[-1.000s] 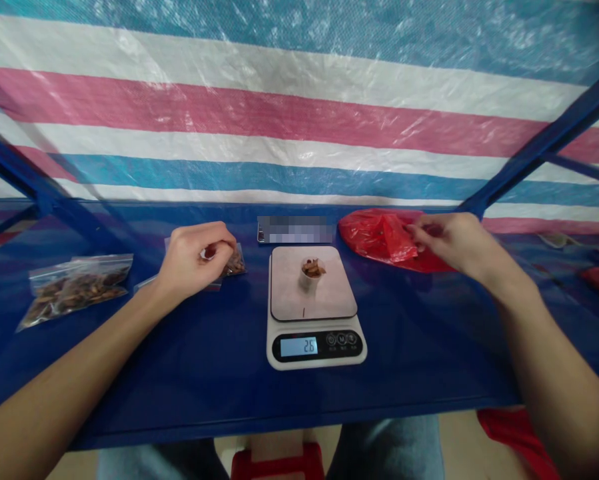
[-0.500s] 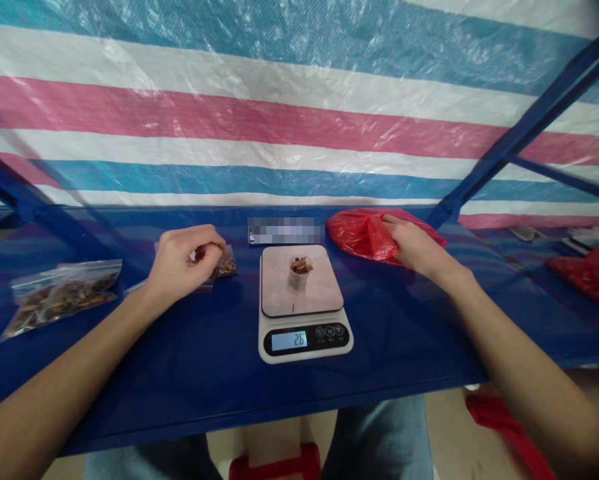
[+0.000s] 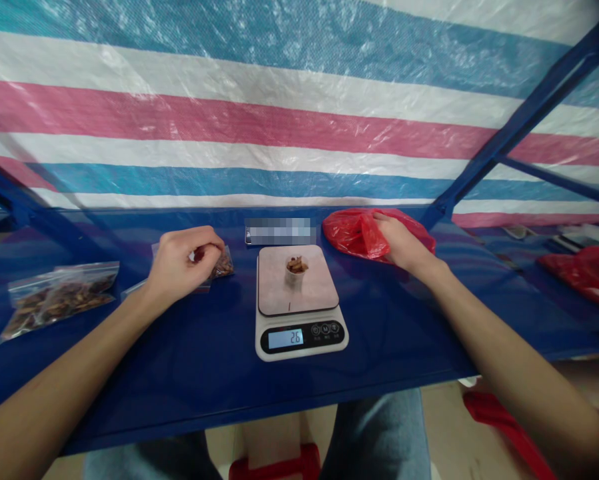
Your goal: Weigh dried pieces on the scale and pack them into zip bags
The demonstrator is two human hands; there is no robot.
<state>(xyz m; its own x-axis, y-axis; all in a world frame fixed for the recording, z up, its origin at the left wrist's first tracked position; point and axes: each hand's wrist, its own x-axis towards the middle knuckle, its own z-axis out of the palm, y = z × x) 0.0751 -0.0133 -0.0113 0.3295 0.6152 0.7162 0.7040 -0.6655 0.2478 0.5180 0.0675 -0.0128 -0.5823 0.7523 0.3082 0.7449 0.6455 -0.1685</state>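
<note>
A white kitchen scale (image 3: 299, 337) with a lit display reading 2.6 stands in the middle of the blue table. On its plate sits a small clear cup (image 3: 295, 275) heaped with brown dried pieces (image 3: 297, 265). To its right, my right hand (image 3: 399, 243) reaches into a red plastic bag (image 3: 346, 233), which hides the fingers. My left hand (image 3: 182, 263) is curled on the left, thumb and index finger bent together in a ring; whatever they may hold cannot be made out. Beneath and beside it lies a small clear bag (image 3: 224, 263) of brown bits.
Zip bags (image 3: 62, 297) of brown dried pieces lie at the left. A flat item with a blurred-out face (image 3: 280, 232) lies behind the scale. Blue metal bars (image 3: 484, 157) slant up at both sides before a striped tarp (image 3: 259, 120). Another red bag (image 3: 586, 273) lies far right.
My right hand has shifted slightly left inside the red bag. The whole view has drifted a little; my left hand keeps its curled pose and the display still reads 2.6.
</note>
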